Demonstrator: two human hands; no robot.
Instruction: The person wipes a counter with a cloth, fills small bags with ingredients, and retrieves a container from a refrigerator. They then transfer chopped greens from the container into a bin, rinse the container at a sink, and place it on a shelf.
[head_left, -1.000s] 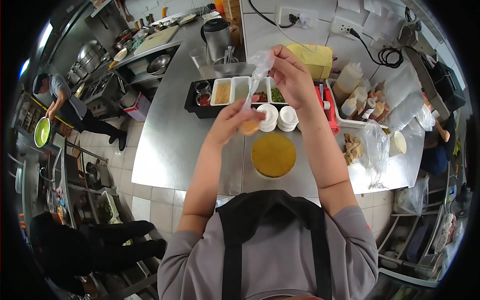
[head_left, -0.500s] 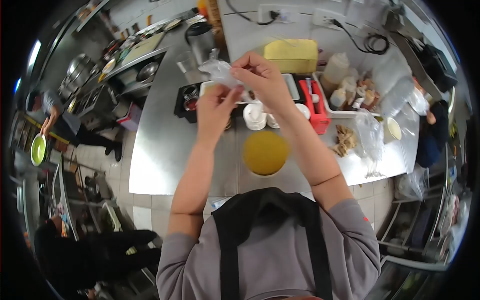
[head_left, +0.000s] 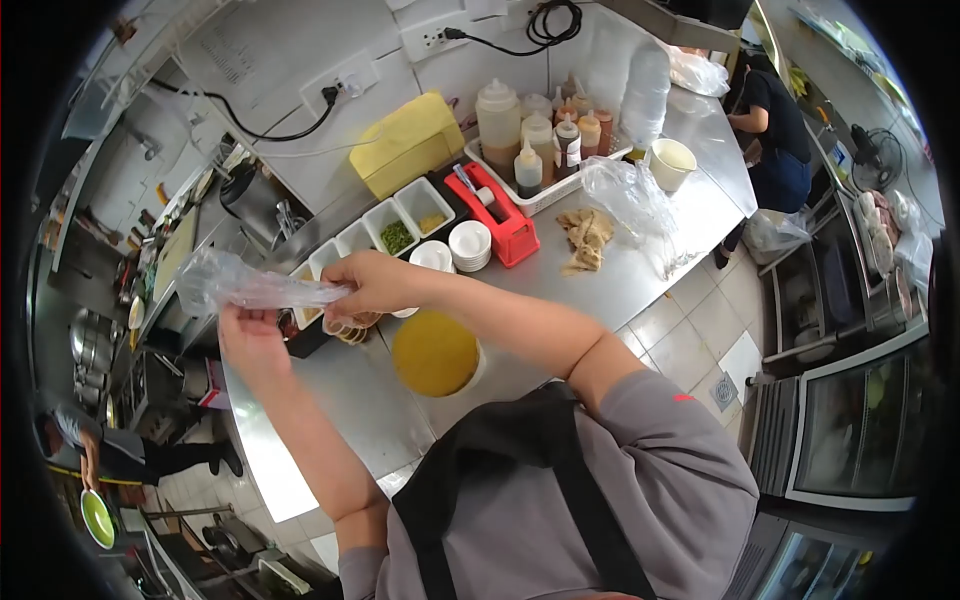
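Note:
A clear plastic bag is stretched out above the left end of the steel counter. My right hand pinches its narrow, twisted end. My left hand is at the underside of the bag with its fingers curled against the plastic. What the bag contains, if anything, I cannot make out. Below my right forearm stands a round white tub full of something mustard yellow. Stacks of small white dishes sit just beyond my right wrist, beside white trays of chopped green garnish.
Behind are a yellow box, a red holder and a basket of squeeze bottles. A crumpled brown cloth, loose plastic and a white cup lie rightward. One person stands far right, another left holding a green pan.
My view has swung to the right. The bag, bunched between both hands before, is now drawn out lengthwise, with my hands farther apart.

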